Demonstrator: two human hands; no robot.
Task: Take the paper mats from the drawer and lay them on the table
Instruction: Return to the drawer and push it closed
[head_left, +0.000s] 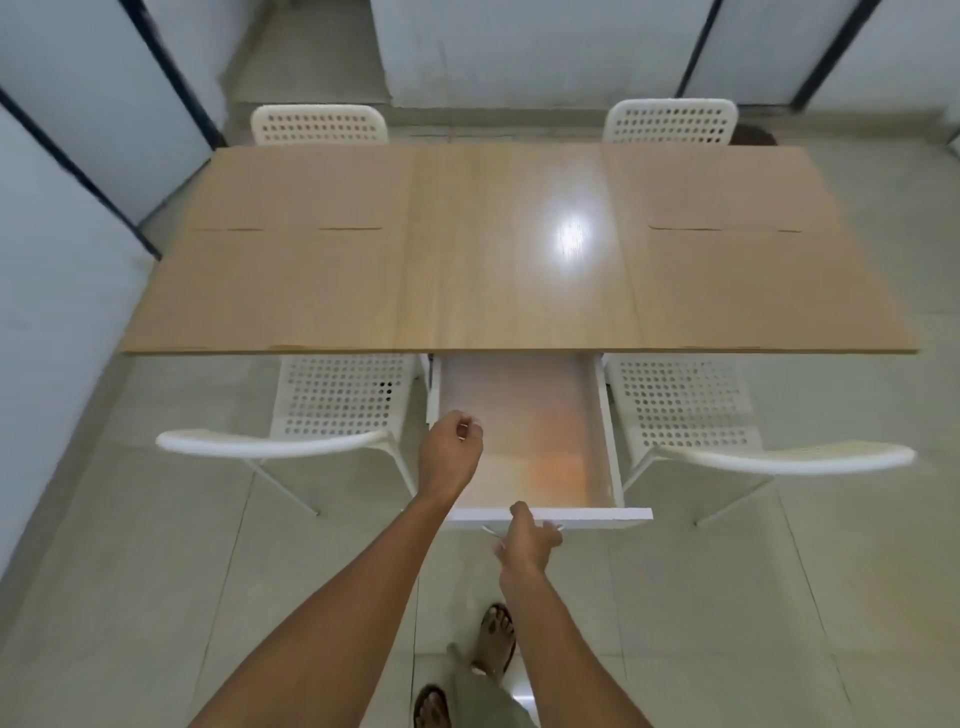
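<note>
The paper mats lie flat on the bench (519, 291), well beyond both hands: two on the left end, left near mat (291, 288) and left far mat (306, 187), and two on the right end, right near mat (753, 288) and right far mat (717, 187). Each pair meets along a thin seam that runs across the bench's length, and together each pair spans the bench from its near edge to its far edge. The mats are almost the same tan as the wood, so their outer edges are hard to trace.

The drawer (608, 415) stands pulled out from under the middle of the bench, its long axis pointing toward the person. Its floor shows only a bare, glossy lining (no mat can be made out inside).

The left hand (451, 452) hovers over the drawer's left wall, wrist bent, its fingers (465, 423) curled loosely together on nothing. The right hand (527, 538) is at the drawer's white front panel (597, 515), just nearer than the left hand, thumb on the panel's top edge and the other fingers wrapped below around the handle. Both forearms reach forward, bare.

White perforated chairs stand either side of the hands: left chair (332, 410), right chair (685, 405).
</note>
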